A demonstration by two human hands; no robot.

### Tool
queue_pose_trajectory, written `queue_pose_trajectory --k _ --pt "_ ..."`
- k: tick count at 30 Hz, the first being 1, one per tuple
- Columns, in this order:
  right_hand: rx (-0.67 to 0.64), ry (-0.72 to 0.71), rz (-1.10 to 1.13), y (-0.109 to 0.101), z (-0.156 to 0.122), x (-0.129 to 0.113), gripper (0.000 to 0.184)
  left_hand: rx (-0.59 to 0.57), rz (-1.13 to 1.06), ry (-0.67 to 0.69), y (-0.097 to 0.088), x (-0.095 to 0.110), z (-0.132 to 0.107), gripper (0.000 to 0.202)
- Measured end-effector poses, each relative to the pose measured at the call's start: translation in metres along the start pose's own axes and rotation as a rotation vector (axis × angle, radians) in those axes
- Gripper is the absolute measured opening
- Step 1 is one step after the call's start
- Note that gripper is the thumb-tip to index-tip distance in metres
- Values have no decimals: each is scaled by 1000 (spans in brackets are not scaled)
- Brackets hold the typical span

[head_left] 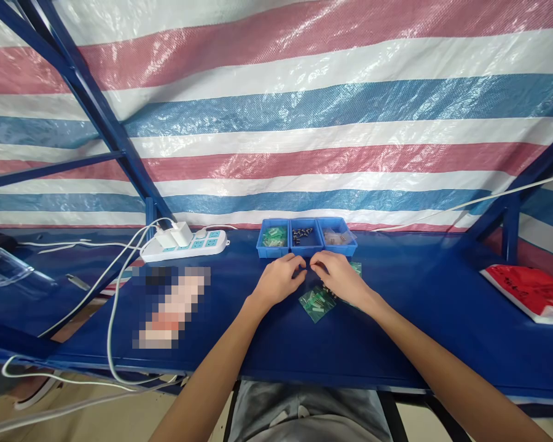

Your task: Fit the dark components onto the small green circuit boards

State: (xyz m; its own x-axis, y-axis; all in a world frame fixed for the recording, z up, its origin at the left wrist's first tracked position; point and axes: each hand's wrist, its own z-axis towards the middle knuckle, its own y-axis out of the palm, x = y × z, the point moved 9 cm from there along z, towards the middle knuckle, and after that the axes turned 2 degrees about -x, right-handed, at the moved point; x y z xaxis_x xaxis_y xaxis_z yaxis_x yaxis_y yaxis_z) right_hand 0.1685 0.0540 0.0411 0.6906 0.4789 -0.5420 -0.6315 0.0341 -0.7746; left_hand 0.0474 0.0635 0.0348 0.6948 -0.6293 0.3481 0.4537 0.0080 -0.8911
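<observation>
Both hands are just in front of three joined blue bins. My left hand has its fingers curled, thumb towards the fingertips; anything in them is too small to make out. Close to its right, my right hand pinches in the same way, its fingertips near the left ones. Beneath the right hand lies a small clear bag with green and pale parts, with some small metal pieces partly hidden by the hand. The left bin contains green packets, the middle bin dark metal parts, the right bin clear bags.
A white power strip with plugged-in chargers stands at the back left, its white cables running over the table edge. A red and white package lies at the right. Striped sheeting hangs behind the blue table. A pixelated patch is at left.
</observation>
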Motion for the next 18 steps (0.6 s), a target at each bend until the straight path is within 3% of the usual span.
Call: queue_pose_trajectory --k 7,18 --pt "116 51 159 -7 2 5 15 -27 -25 37 1 5 0 23" --pt "102 127 301 1 1 4 16 12 -10 62 -3 5 -3 26"
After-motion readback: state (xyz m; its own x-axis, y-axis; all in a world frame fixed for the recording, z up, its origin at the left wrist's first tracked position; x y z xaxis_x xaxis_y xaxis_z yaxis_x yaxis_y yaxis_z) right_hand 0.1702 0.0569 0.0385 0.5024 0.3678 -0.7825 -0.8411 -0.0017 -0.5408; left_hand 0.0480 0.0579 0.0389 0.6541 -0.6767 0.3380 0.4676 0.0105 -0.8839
